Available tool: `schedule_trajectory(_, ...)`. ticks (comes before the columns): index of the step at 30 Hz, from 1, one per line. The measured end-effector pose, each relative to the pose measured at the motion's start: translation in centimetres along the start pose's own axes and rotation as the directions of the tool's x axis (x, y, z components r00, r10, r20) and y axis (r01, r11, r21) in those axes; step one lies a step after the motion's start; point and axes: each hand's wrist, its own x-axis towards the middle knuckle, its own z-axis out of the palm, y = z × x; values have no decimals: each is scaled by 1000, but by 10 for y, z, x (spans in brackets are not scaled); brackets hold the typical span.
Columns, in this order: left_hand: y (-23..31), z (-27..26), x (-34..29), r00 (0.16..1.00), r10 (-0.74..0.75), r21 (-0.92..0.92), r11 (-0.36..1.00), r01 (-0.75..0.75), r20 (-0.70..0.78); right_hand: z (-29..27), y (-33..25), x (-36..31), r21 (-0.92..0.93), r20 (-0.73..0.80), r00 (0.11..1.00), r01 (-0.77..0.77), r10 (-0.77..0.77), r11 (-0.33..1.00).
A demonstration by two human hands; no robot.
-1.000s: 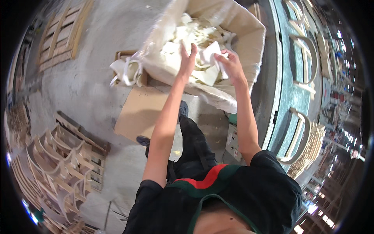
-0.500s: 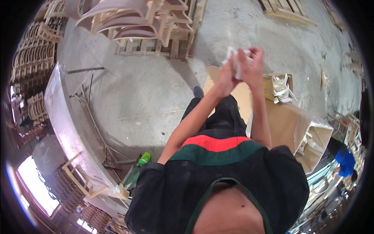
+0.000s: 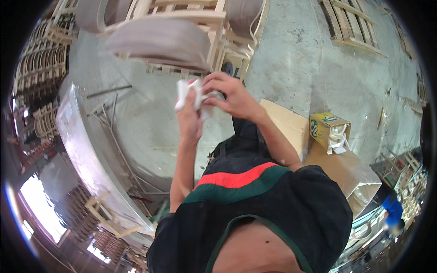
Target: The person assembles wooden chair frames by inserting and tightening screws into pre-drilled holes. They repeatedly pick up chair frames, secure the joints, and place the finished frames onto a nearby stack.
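Note:
My left hand is closed round a crumpled white wad, which looks like cloth or soft sheet; motion blur hides its exact kind. Just to the right, my right hand has its fingers bent, thumb and fingertips at the wad's right edge, seemingly pinching part of it. Both hands are raised in front of me, close to a stack of chair-like wooden frames with curved grey-brown panels.
A wooden pallet lies far right. A yellow-green carton with white strips stands by a large brown cardboard box; flat cardboard lies beside it. Left is a plastic-covered table. A person in blue is at the lower right.
Both hands have moved left with the white wad, from above the flat cardboard towards the stacked frames. The right hand has opened somewhat away from the left. The view has shifted.

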Motion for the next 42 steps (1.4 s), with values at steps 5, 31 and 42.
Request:
schedule_trajectory(5, 134, 5, 124, 938, 342, 480, 816, -322, 47, -64, 44, 134, 44, -382, 869, -321, 313, 946)
schedule_trajectory(31, 66, 69, 433, 693, -373, 714, 636, -293, 617, -141, 158, 264, -260, -402, 690, -716, 602, 648)
schedule_trajectory(42, 74, 127, 490, 823, -445, 173, 896, 410, 354, -145, 167, 357, 364, -377, 609, -595, 697, 717)
